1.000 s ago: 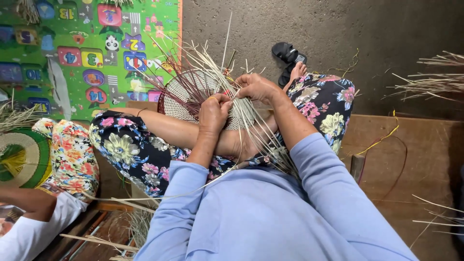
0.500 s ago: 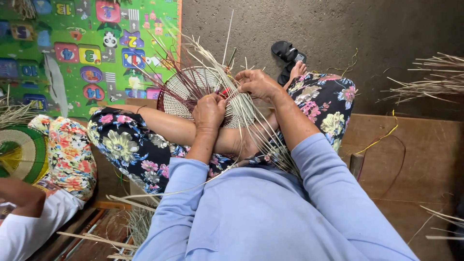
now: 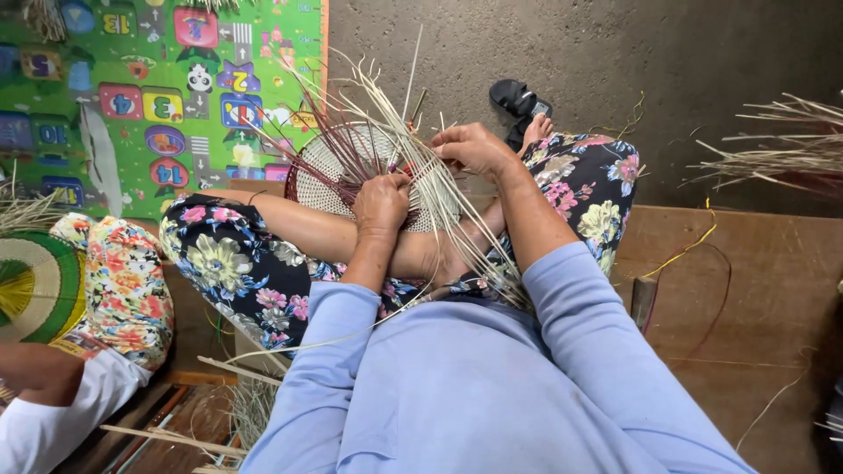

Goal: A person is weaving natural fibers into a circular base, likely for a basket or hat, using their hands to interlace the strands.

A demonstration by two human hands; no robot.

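Sitting cross-legged on a low wooden platform (image 3: 773,290), scuffed and brown, beside a rough grey concrete floor (image 3: 615,53). Resting on the lap, against floral trousers (image 3: 237,263): a round woven disc (image 3: 334,175), pale in the middle with dark red strands around its rim and long loose straw strips (image 3: 457,228) trailing toward the body. Pressing down on the disc's near edge with the left hand (image 3: 382,200), fingers curling closed around a few strips. Reaching to the disc's far right edge with the right hand (image 3: 474,147), fingertips pinching closed on pale strips there (exactly how many, cannot tell). Lying beyond the knee on the concrete: 1 black sandal (image 3: 520,96). Spreading over the floor at upper left: a green play mat (image 3: 132,96) with coloured squares. Showing at the left edge: a second person's sleeve (image 3: 44,421) and a green and yellow woven piece (image 3: 31,285). Lying loose at far right: a bundle of dry straw (image 3: 781,154), plus thin yellow and red strands (image 3: 694,263) on the platform.
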